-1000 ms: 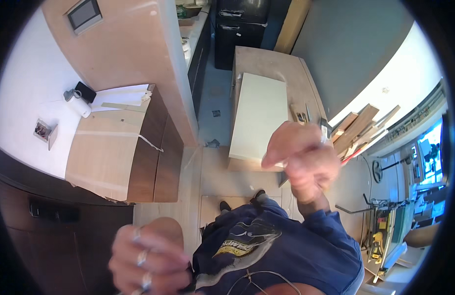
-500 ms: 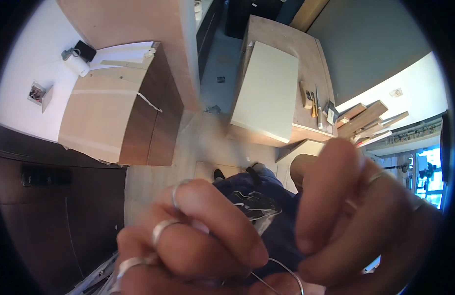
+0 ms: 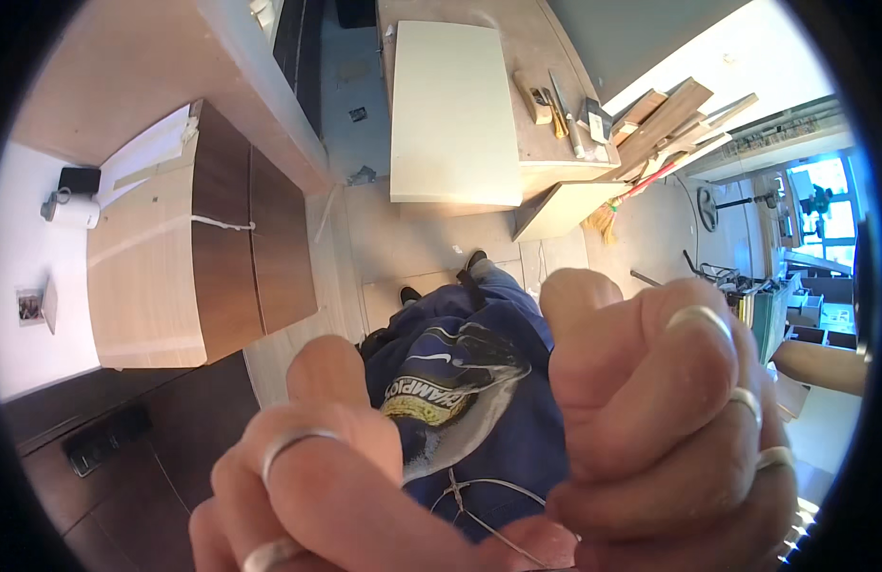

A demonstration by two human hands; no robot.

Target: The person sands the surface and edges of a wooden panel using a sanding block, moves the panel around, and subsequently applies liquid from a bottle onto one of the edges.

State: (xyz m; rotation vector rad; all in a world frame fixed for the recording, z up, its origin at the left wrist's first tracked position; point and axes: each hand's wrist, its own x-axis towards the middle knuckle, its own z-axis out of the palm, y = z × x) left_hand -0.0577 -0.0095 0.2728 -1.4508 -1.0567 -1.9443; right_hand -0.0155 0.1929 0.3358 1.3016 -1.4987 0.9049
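Both of my hands are raised very close to the camera and fill the lower part of the view. My left hand point(image 3: 317, 477) wears silver rings and has its fingers curled. Fingers folded into a fist, my right hand point(image 3: 674, 419) also wears several rings. A thin grey cord point(image 3: 488, 500) runs between the two hands in front of my blue printed sweatshirt point(image 3: 469, 400); whether either hand grips it is hidden. Below, my dark shoes point(image 3: 474, 259) stand on the light floor.
A white board point(image 3: 450, 105) lies on a workbench with hand tools point(image 3: 555, 100) and wood offcuts point(image 3: 665, 119) at upper right. A brown and light wood cabinet point(image 3: 202, 257) stands at left, with a broom point(image 3: 617, 205) and shelving on the right.
My hands rose from low in the view toward the camera and closed in. The view tilted so the workbench and cabinet shifted upward in the picture.
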